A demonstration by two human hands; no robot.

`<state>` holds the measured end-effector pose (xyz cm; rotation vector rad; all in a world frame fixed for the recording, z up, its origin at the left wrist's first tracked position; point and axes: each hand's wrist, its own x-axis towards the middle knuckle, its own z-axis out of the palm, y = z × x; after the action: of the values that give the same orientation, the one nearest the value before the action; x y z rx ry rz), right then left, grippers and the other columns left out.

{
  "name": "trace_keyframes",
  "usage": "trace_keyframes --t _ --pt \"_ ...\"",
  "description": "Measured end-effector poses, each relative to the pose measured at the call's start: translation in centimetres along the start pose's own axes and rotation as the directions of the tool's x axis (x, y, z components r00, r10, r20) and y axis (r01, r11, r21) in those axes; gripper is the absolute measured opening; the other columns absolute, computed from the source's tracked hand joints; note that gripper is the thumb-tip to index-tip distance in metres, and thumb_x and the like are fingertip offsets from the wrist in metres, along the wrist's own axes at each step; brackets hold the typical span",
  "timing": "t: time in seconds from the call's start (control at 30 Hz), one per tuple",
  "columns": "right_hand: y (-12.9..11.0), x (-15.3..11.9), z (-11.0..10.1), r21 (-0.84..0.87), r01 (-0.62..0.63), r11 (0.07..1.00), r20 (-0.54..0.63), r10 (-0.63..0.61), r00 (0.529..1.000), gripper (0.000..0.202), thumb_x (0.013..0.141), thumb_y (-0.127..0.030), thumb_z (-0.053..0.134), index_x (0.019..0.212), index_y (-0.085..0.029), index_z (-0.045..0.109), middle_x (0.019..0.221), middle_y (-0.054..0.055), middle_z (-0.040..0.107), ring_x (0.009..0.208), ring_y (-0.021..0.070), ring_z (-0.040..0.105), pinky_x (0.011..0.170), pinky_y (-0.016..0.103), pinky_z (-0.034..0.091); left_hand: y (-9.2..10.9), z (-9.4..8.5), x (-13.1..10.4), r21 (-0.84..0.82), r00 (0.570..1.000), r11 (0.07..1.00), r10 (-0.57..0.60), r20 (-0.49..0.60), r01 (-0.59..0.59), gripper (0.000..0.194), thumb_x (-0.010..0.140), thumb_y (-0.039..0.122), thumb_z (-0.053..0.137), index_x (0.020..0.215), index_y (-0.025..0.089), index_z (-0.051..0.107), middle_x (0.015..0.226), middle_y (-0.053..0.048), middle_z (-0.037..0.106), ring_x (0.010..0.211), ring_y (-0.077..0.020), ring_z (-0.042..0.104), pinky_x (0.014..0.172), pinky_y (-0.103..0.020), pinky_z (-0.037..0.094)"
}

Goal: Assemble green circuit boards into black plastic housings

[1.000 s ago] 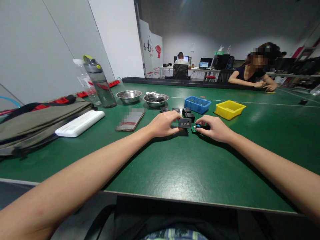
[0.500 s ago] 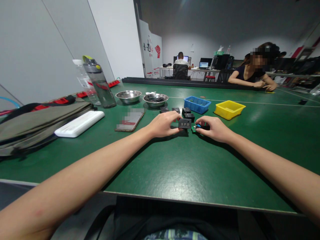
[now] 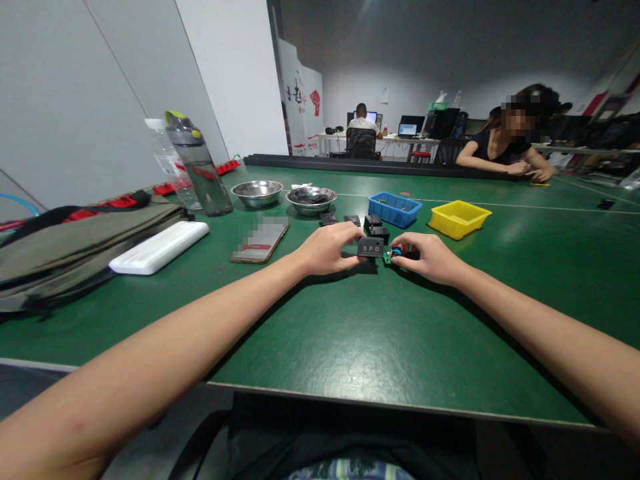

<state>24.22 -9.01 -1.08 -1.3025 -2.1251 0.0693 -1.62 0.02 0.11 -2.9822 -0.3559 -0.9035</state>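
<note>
Left hand: we grip a black box, lettered SPD, over the bench. Black blocks: close behind the box; pushing it back too far could knock them. Circuit board, green: just right of the box, pinched in our right hand; a loosened pinch might drop it, a careless bump against the box might damage it. Yellow tray: beyond our right hand.

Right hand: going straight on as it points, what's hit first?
Probably the black rectangular box marked SPD in the left hand; the small green circuit board in the right hand leads. Depth is unclear.
</note>
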Motion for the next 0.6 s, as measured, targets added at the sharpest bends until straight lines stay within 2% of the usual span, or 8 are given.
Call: trace_keyframes --t 0.6 --pt "0.0 0.02 0.01 -0.001 0.001 1.0 0.004 -0.001 1.0 0.017 0.083 -0.032 0.07 0.094 -0.018 0.073 0.078 0.002 0.07 0.067 0.016 0.061 0.065 0.028 0.047 0.12 -0.02 0.04 -0.007 1.0 1.0 -0.007 -0.001 0.007 0.027 0.089 0.037 0.065 0.106 0.015 0.064 0.096 -0.008 0.071 0.084 -0.0197 0.067 0.072 -0.029 0.05"
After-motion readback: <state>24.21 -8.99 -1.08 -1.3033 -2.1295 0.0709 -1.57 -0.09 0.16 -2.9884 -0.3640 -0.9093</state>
